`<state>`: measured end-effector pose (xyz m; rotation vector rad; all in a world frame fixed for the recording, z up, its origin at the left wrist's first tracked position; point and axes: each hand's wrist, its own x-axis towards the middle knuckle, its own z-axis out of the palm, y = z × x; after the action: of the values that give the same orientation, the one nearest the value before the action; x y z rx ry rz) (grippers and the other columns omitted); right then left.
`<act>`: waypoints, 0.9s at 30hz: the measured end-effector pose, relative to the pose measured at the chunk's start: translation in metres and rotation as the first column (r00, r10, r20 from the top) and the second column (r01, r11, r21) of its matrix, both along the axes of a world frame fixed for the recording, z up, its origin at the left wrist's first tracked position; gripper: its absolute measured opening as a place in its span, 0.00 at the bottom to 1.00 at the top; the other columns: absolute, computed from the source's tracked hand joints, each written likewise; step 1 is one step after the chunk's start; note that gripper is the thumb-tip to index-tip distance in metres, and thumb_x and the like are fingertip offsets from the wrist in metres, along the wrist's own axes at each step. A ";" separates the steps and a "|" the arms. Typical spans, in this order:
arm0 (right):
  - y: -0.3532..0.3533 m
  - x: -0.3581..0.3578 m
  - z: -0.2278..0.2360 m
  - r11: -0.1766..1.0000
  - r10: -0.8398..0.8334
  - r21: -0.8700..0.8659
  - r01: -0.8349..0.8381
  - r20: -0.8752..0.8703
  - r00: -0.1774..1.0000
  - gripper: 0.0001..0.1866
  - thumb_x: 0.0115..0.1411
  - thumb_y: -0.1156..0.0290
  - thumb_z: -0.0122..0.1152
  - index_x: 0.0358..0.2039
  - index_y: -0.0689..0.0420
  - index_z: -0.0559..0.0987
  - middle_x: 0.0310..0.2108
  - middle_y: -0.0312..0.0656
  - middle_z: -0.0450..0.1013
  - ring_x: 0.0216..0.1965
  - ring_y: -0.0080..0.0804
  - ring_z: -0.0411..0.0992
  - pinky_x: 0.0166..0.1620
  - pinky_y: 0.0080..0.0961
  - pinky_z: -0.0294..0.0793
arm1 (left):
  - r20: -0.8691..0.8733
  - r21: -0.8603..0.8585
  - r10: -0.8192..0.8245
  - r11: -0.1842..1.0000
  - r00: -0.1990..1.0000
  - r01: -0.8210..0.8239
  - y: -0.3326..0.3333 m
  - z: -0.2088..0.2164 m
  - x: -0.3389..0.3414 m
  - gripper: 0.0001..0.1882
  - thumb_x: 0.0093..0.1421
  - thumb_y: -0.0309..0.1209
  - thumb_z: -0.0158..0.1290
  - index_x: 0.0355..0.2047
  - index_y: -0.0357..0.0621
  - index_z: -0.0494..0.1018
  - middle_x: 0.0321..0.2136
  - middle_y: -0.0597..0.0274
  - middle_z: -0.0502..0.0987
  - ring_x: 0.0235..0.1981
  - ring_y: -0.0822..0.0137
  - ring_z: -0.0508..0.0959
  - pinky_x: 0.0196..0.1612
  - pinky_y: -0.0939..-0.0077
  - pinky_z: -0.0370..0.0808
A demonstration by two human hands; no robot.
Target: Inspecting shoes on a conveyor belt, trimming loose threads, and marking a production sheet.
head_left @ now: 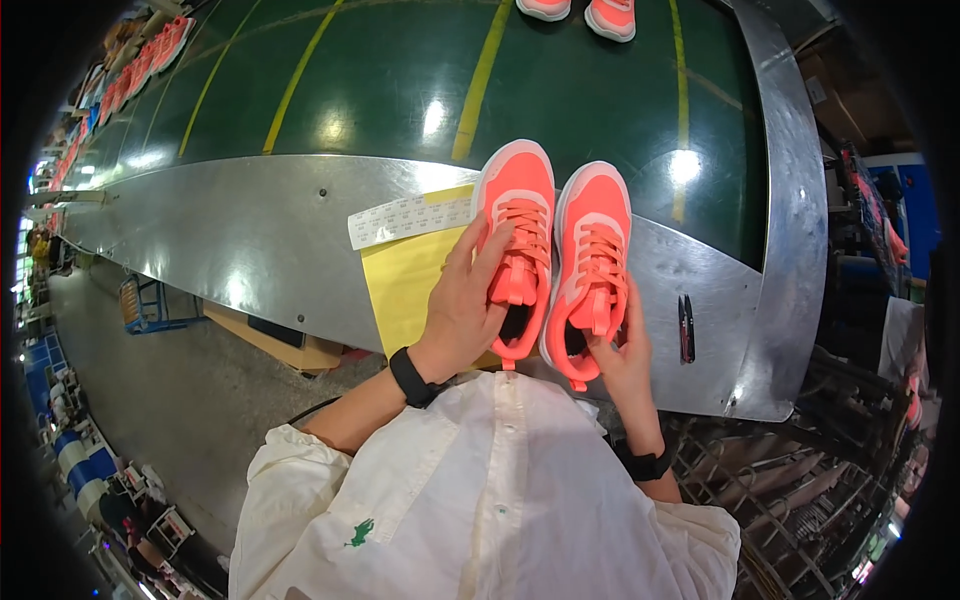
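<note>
Two coral-pink sneakers with pale soles and orange laces lie side by side at the near metal edge, toes pointing away from me. My left hand point(462, 308) grips the left sneaker point(521, 185), its fingers over the side and the tongue. Around the heel of the right sneaker point(595, 210) closes my right hand point(627, 352), with the thumb at the collar opening and the fingers along the outer side. Under and beside the left sneaker is a yellow sheet point(397, 295), topped by a white strip of printed labels point(405, 220).
A dark pen point(686, 330) lies on the metal table edge point(260, 220) at right. Beyond it runs a green conveyor belt point(380, 90) with yellow lines, carrying another coral pair point(612, 16) at the far side. More sneakers point(145, 65) line the far left. A blue stool point(145, 305) stands on the floor.
</note>
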<state>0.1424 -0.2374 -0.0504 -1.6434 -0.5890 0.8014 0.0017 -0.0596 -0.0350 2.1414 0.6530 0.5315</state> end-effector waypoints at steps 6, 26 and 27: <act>-0.024 0.038 0.019 0.994 0.066 -0.079 -0.075 -0.114 0.991 0.33 0.56 0.74 0.63 0.62 0.57 0.63 0.56 0.41 0.65 0.55 0.29 0.65 0.52 0.28 0.69 | -0.060 0.359 -0.086 0.928 0.994 0.102 0.011 -0.001 0.003 0.36 0.40 0.19 0.56 0.55 0.47 0.65 0.60 0.46 0.57 0.58 0.42 0.62 0.53 0.57 0.68; 0.013 0.087 0.071 0.959 -0.008 -0.283 0.013 0.019 1.000 0.14 0.68 0.62 0.47 0.46 0.57 0.72 0.24 0.35 0.71 0.25 0.18 0.70 0.23 0.16 0.67 | 0.151 0.262 -0.066 0.965 0.986 0.025 0.008 -0.016 0.002 0.30 0.42 0.15 0.53 0.48 0.53 0.72 0.51 0.52 0.66 0.49 0.49 0.70 0.46 0.62 0.73; 0.028 0.081 0.080 0.957 -0.005 -0.288 0.013 0.027 1.000 0.14 0.68 0.62 0.47 0.46 0.57 0.72 0.24 0.35 0.71 0.25 0.18 0.70 0.23 0.16 0.67 | 0.159 0.257 -0.063 0.966 0.985 0.020 0.008 -0.016 0.002 0.30 0.42 0.15 0.53 0.48 0.53 0.72 0.51 0.52 0.66 0.49 0.49 0.70 0.46 0.62 0.73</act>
<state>0.2233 -0.2095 0.0300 -1.9237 -0.4987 0.8926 0.0041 -0.0516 -0.0515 2.3119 0.4657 0.7979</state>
